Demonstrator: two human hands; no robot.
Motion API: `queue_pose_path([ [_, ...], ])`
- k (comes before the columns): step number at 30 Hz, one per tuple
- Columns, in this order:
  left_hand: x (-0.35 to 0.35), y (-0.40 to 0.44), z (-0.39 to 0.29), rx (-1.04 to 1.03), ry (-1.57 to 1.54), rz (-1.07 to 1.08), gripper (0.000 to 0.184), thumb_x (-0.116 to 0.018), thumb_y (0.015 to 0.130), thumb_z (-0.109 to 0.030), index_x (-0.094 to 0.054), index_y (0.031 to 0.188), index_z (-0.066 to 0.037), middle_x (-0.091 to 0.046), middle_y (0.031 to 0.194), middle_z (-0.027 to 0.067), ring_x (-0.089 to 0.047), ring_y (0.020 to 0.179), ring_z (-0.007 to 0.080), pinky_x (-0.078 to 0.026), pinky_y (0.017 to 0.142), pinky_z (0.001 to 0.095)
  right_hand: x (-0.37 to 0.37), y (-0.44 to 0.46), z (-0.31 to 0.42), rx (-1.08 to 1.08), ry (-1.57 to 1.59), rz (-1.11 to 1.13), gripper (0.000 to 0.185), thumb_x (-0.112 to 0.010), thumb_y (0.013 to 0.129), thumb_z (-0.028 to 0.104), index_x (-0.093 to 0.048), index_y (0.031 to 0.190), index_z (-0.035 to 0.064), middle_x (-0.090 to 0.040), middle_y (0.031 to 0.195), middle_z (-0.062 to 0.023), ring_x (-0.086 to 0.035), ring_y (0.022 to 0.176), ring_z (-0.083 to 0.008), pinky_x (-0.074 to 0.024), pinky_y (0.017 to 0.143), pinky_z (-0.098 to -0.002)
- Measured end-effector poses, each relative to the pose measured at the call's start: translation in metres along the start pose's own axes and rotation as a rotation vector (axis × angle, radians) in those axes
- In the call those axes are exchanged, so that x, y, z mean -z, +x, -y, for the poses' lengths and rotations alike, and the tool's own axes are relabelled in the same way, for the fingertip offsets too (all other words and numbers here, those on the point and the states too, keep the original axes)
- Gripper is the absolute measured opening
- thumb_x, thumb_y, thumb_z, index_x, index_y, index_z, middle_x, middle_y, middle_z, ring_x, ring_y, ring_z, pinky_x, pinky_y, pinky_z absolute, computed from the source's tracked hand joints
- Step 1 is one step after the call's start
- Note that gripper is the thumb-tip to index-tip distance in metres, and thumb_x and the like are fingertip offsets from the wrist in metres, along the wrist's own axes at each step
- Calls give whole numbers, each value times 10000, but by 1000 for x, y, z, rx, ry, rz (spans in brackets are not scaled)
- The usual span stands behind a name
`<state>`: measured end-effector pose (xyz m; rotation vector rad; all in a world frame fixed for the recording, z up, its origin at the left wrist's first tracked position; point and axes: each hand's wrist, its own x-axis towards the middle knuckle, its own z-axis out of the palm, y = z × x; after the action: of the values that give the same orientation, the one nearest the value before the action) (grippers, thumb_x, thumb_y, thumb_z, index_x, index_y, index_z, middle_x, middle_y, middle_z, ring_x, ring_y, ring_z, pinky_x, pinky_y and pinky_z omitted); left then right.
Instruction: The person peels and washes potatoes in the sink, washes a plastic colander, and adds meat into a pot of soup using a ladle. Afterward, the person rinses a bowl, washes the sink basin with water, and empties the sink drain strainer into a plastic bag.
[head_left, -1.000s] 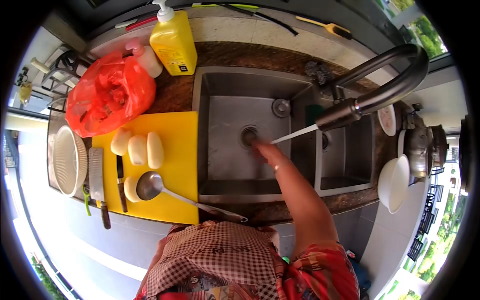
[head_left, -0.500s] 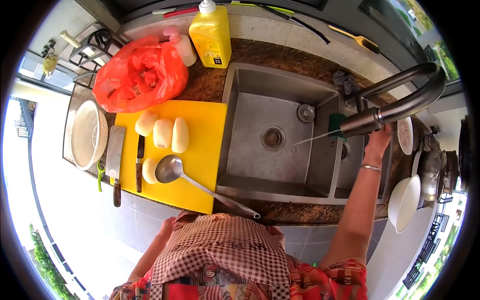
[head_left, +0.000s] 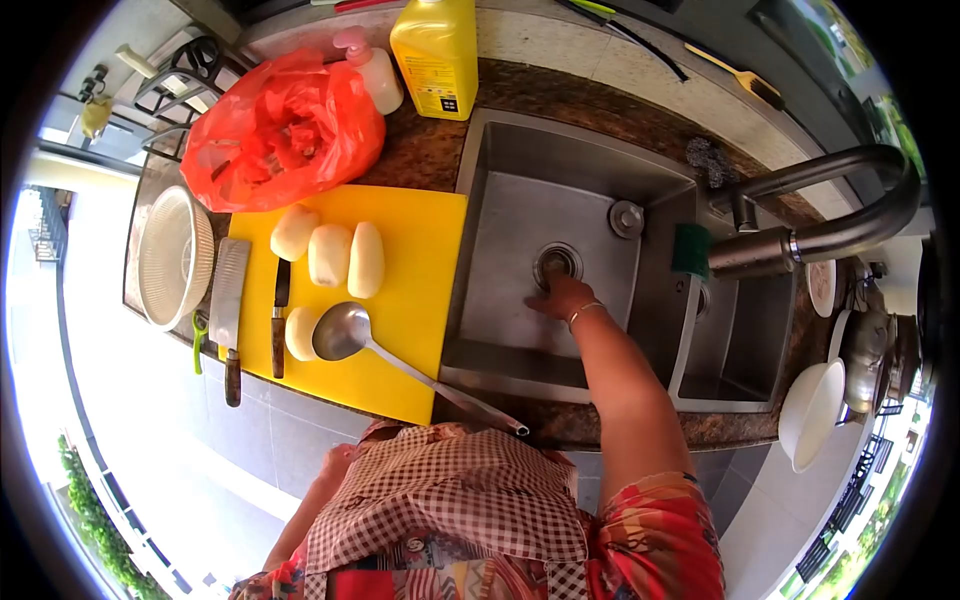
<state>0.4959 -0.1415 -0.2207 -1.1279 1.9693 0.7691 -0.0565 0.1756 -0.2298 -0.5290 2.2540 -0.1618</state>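
Note:
My right hand, with a bracelet at the wrist, reaches down into the large steel basin of the sink. Its fingers are at the near edge of the round drain, thumb apart to the left. Nothing shows in them, though the fingertips are partly hidden. Low at the left edge of the checked apron is my left hand, its fingers mostly hidden. No stream shows at the dark faucet. A loose round stopper lies at the basin's far right.
On the yellow cutting board are several peeled pale vegetables, a knife and a steel ladle. Left are a cleaver and white colander. Behind stand a red bag and yellow bottle. A white bowl is right.
My right hand has moved left from behind the faucet to the drain in the large basin. The water stream has stopped. My left hand stays by the apron; the view has shifted slightly.

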Motion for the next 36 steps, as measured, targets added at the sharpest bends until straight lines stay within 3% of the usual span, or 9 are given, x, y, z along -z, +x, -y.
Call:
queue_pose_path([
  [9, -9, -25, -13, 59, -128, -10, 323, -656, 885, -354, -760, 1075, -114, -744, 984, 183, -729, 943, 296, -565, 829, 386, 8, 9, 15, -21, -84, 71, 788, -705, 738, 660, -660, 1169, 2, -680, 1190, -214, -655, 1102, -378, -512, 954, -441],
  [14, -11, -27, -11, 46, -175, 13, 331, -667, 884, -364, -760, 1076, -111, -749, 972, 177, -732, 936, 276, -566, 826, 378, -12, 9, 4, 20, -79, -92, 735, -742, 723, 612, -673, 1145, 14, -688, 1149, -203, -652, 1094, -369, -518, 934, -460],
  [23, -5, -22, -4, -73, -229, -23, 297, -638, 904, -321, -753, 1089, -121, -745, 1013, 171, -726, 965, 266, -566, 830, 373, -29, 17, -18, 105, -50, -481, 233, -589, 873, 195, -704, 1050, 98, -704, 1024, -178, -668, 963, -386, -539, 832, -483],
  [27, 62, -70, -52, -152, -13, 68, 302, -621, 915, -312, -732, 1130, -133, -739, 1044, 156, -713, 991, 294, -562, 850, 401, -7, -10, -7, 136, -112, -471, 159, -591, 873, 150, -705, 959, 79, -702, 977, -175, -672, 917, -379, -541, 784, -489],
  [30, 136, -116, -104, -293, 337, 114, 307, -550, 959, -356, -730, 1100, -152, -733, 1014, 160, -691, 968, 362, -543, 863, 481, 19, -52, 4, 375, -111, -631, 116, -636, 864, 126, -714, 937, 77, -706, 993, -145, -676, 909, -356, -549, 765, -462],
  [31, 159, -133, -123, -321, 280, 83, 293, -564, 956, -352, -735, 1078, -147, -736, 963, 146, -695, 928, 359, -547, 831, 480, 29, -69, 12, 405, -63, -679, 111, -659, 857, 123, -715, 942, 80, -707, 994, -133, -677, 903, -349, -551, 763, -450],
  [32, 188, -159, -156, -368, 162, 46, 285, -588, 958, -351, -735, 1062, -131, -734, 906, 138, -704, 857, 335, -555, 779, 452, 39, -88, 24, 435, -13, -730, 110, -682, 850, 120, -716, 948, 82, -707, 995, -120, -678, 897, -341, -554, 762, -439],
  [34, 218, -172, -188, -710, -171, 10, 187, -666, 958, -209, -726, 1078, -80, -716, 819, 103, -671, 703, 190, -532, 659, 329, 57, -123, 46, 456, 15, -830, 129, -716, 836, 115, -721, 964, 98, -708, 988, -91, -680, 883, -316, -559, 758, -412],
  [36, 225, -165, -219, -900, -429, 21, 209, -644, 981, -172, -711, 1129, -42, -694, 790, 27, -613, 694, 97, -507, 643, 277, 69, -155, 65, 432, -31, -934, 164, -740, 821, 112, -727, 984, 126, -708, 972, -58, -682, 868, -282, -566, 753, -381],
])
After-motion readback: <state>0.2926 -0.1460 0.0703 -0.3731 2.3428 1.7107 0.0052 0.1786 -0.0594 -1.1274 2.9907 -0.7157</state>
